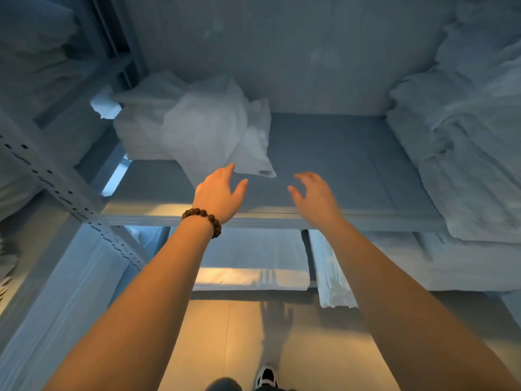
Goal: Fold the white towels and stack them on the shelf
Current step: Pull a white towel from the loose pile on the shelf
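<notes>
- A shoe (266, 376) shows on the floor at the bottom, under both outstretched forearms.
- A beaded bracelet (203, 218) circles the left wrist.
- The left hand (220, 190) is spread, fingers loosely curved, gripping nothing; its fingertips reach the drooping corner of the crumpled white towel (203, 131), contact unclear.
- The right hand (313, 193) is likewise spread and empty, over the bare shelf (352, 165).
- That towel lies unfolded on 1 folded stack (135, 136) at the shelf's left rear.
- A taller linen pile (465, 165) fills the right side.
</notes>
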Tool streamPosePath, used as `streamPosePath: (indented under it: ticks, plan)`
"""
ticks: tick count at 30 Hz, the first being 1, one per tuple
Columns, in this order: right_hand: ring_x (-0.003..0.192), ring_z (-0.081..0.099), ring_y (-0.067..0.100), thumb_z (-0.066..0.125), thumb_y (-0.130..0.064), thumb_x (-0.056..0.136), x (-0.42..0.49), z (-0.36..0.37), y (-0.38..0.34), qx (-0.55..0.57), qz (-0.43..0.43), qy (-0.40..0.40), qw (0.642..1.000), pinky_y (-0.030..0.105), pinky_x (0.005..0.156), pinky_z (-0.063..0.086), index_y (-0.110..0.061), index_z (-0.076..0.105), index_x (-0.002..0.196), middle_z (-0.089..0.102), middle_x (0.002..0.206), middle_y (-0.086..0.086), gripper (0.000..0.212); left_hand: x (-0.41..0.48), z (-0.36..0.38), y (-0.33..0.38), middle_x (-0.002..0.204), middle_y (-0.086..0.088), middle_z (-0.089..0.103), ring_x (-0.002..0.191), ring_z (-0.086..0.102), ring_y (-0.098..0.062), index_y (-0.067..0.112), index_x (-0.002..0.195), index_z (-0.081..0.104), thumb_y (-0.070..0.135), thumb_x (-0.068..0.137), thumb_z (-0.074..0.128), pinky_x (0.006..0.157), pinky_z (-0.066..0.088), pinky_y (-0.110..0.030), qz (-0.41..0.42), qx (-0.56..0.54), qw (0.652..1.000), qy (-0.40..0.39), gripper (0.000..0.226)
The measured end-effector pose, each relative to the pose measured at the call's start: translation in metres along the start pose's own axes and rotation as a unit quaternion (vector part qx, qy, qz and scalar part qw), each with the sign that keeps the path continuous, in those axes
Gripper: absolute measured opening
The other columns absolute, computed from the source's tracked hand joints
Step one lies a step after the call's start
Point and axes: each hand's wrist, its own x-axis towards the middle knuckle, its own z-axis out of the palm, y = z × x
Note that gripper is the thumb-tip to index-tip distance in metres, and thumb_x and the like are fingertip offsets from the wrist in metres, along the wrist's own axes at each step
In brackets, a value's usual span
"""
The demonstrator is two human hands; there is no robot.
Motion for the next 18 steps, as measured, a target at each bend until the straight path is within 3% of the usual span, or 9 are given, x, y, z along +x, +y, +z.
streamPosePath:
  ticks: [10,18]
  plan:
    - [0.119,0.049,0.033,0.05,-0.029,0.094,0.078,0.018,0.0,0.021,-0.027,-0.021,0.999,0.043,0.1,0.041,-0.008,0.053,0.126,0.051,0.131,0.016,0.038,0.065,0.009,-0.008,0.145,-0.009,0.041,0.13,0.04,-0.028,0.016,0.143,0.032,0.043,0.095,0.04,0.106,0.035,-0.047,-0.036,0.017,0.999,0.0,0.055]
    - [0.129,0.04,0.029,0.048,-0.032,0.095,0.14,0.043,-0.013,0.014,-0.022,-0.051,0.998,0.039,0.109,0.034,-0.012,0.046,0.136,0.04,0.144,0.011,0.045,0.124,0.006,-0.038,0.151,-0.005,0.031,0.137,0.029,-0.025,0.019,0.146,0.024,0.046,0.096,0.036,0.11,0.028,-0.042,-0.052,0.01,0.998,-0.024,0.058]
